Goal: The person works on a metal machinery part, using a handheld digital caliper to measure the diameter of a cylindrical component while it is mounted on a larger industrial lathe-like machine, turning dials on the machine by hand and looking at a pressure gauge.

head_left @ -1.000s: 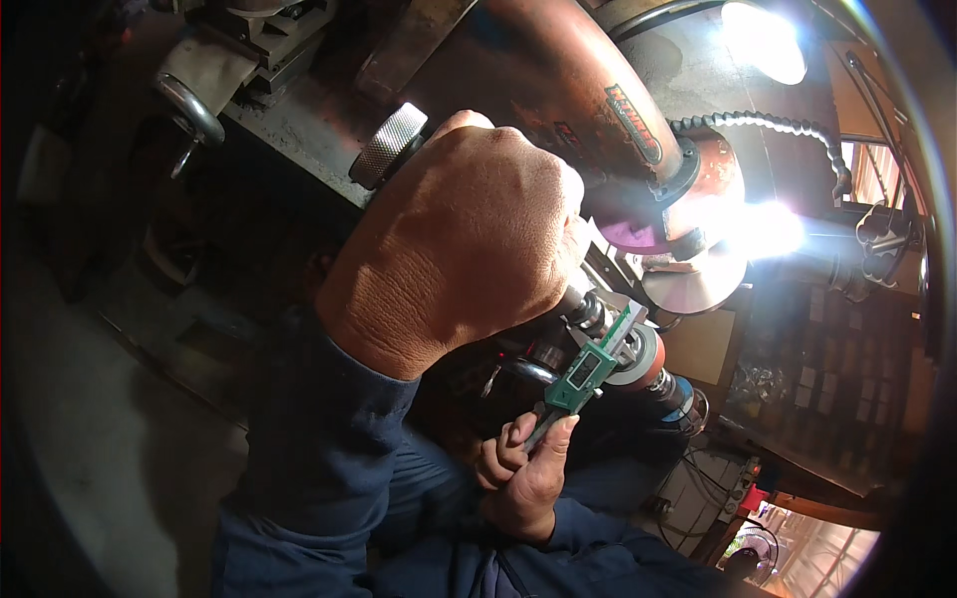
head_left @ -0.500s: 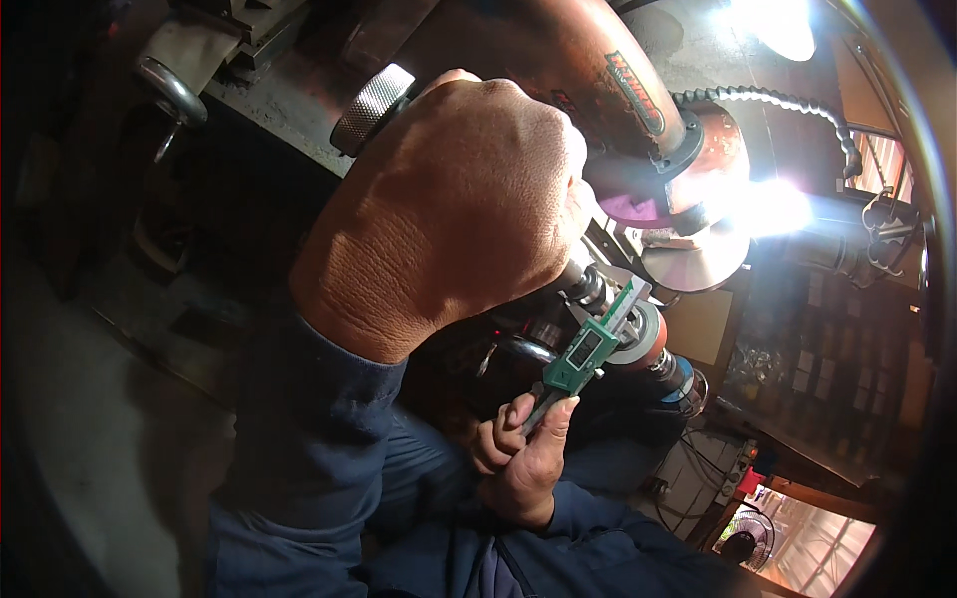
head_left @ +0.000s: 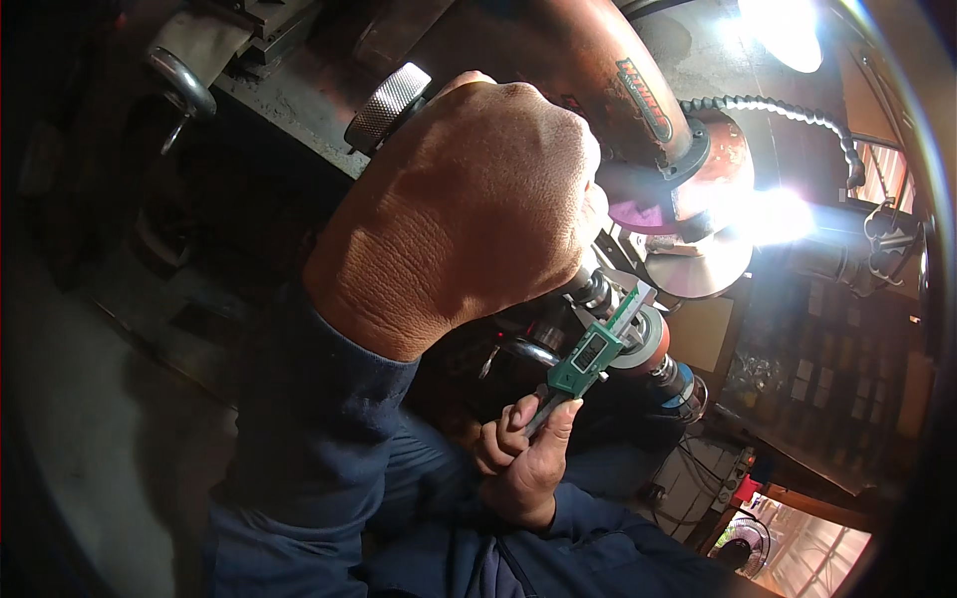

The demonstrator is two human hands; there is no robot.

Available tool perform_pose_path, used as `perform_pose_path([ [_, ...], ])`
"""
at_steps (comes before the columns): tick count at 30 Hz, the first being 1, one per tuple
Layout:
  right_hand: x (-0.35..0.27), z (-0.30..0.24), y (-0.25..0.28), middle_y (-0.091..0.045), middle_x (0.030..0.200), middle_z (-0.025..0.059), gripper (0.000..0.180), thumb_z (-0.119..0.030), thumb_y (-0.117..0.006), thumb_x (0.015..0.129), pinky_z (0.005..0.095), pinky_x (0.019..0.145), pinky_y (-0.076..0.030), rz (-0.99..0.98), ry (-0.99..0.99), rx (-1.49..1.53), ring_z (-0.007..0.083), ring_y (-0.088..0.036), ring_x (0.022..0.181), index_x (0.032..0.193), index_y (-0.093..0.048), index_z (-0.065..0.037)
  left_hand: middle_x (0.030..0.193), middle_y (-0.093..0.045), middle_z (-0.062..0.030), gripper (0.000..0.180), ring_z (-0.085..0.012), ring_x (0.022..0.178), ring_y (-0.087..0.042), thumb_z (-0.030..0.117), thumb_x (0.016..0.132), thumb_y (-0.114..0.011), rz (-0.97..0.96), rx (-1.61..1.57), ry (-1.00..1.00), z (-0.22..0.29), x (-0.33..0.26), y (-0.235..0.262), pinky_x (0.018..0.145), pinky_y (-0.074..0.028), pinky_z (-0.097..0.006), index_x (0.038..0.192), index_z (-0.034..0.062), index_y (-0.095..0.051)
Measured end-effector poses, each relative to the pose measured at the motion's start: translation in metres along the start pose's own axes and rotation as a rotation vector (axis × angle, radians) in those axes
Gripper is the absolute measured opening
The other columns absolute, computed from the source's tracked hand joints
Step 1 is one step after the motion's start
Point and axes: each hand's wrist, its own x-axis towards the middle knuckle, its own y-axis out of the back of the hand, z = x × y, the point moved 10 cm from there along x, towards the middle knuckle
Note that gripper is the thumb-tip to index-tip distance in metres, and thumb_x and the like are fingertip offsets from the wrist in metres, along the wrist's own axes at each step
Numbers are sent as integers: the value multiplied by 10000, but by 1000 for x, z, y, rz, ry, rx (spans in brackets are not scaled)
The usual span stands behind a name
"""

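My left hand (head_left: 461, 204) is curled into a closed grip, back upward, over a machine part. Its fingers are hidden underneath, so what they hold cannot be made out. A knurled metal knob (head_left: 389, 108) sticks out beyond its far left side. Lower down, my right hand (head_left: 525, 453) pinches the beam of a green digital caliper (head_left: 590, 354) between thumb and fingers. The caliper slants up to the right, its jaws by a metal shaft (head_left: 598, 292) and a round grey-and-red wheel (head_left: 653, 339). Whether the jaws touch the metal is not clear.
A large reddish-brown grinding machine housing (head_left: 573, 70) rises ahead, with a pale grinding wheel (head_left: 703, 264) at its right. A bright lamp (head_left: 783, 30) and segmented hose (head_left: 788, 103) hang there. Handwheels (head_left: 181, 85) are on the left. A fan (head_left: 746, 543) stands at lower right.
The whole view has shifted slightly, so the machine, knob and left hand appear a little farther right. Both hands keep their grips, and the caliper stays beside the shaft.
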Motion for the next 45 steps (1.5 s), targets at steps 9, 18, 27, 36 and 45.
perform_pose_path([
  [9, 0, 0, 1, -236, 525, -59, 602, -677, -290, 940, 255, 378, -170, -2, -3, -12, 75, -179, 394, 816, -455, -112, 629, -576, -221, 179, -389, 613, -593, 112, 783, -579, -38, -32, -20, 3, 3, -1, 615, -484, -431, 647, 0, -611],
  [18, 0, 0, 1, -245, 525, -62, 595, -674, -290, 943, 257, 378, -164, 3, 3, -14, 73, -185, 395, 813, -457, -118, 605, -550, -228, 207, -398, 594, -579, 102, 799, -578, -59, -73, 120, -5, 4, -3, 584, -472, -440, 618, 2, -578],
  [27, 1, 0, 2, -240, 523, -58, 600, -672, -282, 945, 259, 380, -173, 5, -4, -9, 79, -186, 393, 811, -456, -114, 621, -564, -225, 193, -395, 606, -586, 105, 795, -595, -107, -56, 165, -9, 3, -7, 593, -475, -441, 631, 2, -590],
  [36, 0, 0, -3, -246, 529, -52, 595, -669, -293, 945, 265, 378, -174, -38, 1, 8, 83, -196, 395, 820, -453, -110, 649, -590, -214, 182, -387, 619, -596, 118, 795, -579, -75, -66, 21, 2, 2, -2, 612, -489, -422, 660, 2, -617],
  [45, -17, -13, -17, -336, 577, -13, 548, -612, -367, 955, 281, 379, -293, -234, 139, 114, 105, -302, 420, 875, -464, -79, 802, -689, -138, 159, -304, 771, -631, 101, 774, -555, -206, 65, 155, -3, 3, -8, 737, -506, -388, 802, 15, -686],
])
